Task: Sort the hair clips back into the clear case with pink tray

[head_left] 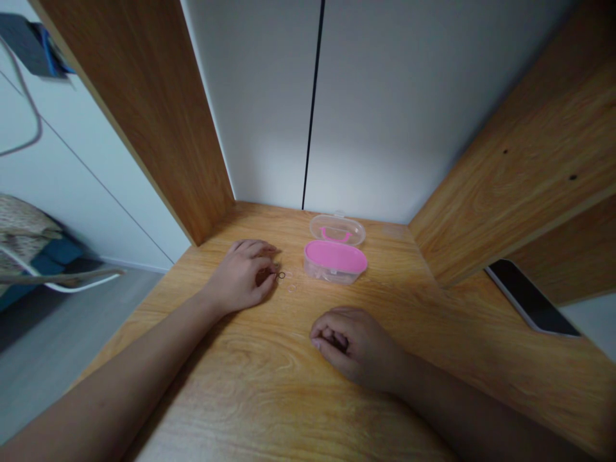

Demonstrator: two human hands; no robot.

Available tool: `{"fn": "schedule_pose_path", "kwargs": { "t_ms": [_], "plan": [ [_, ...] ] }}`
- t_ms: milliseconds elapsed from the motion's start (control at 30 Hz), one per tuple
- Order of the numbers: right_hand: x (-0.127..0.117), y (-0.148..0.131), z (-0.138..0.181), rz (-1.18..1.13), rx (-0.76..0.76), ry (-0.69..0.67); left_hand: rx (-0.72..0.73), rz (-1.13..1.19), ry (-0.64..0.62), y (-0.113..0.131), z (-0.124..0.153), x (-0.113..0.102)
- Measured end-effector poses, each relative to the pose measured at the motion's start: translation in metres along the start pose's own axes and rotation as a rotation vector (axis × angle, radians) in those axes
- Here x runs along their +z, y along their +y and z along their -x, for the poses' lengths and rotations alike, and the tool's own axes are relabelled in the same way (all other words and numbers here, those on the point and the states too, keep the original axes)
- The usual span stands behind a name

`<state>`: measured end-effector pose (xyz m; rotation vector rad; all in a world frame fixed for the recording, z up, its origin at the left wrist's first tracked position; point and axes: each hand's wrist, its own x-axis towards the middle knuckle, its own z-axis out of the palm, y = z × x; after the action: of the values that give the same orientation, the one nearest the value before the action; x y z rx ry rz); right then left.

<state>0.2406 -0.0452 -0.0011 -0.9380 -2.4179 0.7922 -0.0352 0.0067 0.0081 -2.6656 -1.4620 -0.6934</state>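
Note:
My left hand [243, 277] rests on the wooden desk [269, 385] with its fingers curled, the fingertips pinching a tiny dark ring [281, 275]. My right hand [351, 343] lies nearer to me in a loose fist, knuckles down on the desk; nothing shows inside it. Just beyond both hands stands a small clear plastic box [335, 262] with a pink inside, its clear lid [337, 230] open and tipped back toward the wall.
Wooden side panels [158, 122] rise left and right of the desk, with a white wall [366, 102] behind. A dark phone [532, 298] lies on a lower shelf at the right. At the left is a floor and a chair with a cushion [29, 250].

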Motion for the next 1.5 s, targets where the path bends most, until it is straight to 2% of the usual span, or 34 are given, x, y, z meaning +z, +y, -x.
{"fn": "schedule_pose_path", "kwargs": {
  "t_ms": [400, 767, 1167, 1500],
  "plan": [
    [0.001, 0.001, 0.001, -0.003, 0.003, 0.001, -0.017, -0.022, 0.017, -0.006, 0.001, 0.001],
    [0.0, -0.001, 0.0, -0.005, 0.0, 0.004, 0.033, 0.038, -0.018, 0.003, 0.001, 0.007],
    [0.001, 0.0, 0.0, 0.007, -0.002, 0.009, 0.043, 0.152, 0.017, -0.005, 0.001, 0.016],
    [0.001, 0.0, 0.001, 0.004, -0.006, -0.001, 0.043, 0.228, 0.098, -0.005, 0.0, 0.018]
  ]
}}
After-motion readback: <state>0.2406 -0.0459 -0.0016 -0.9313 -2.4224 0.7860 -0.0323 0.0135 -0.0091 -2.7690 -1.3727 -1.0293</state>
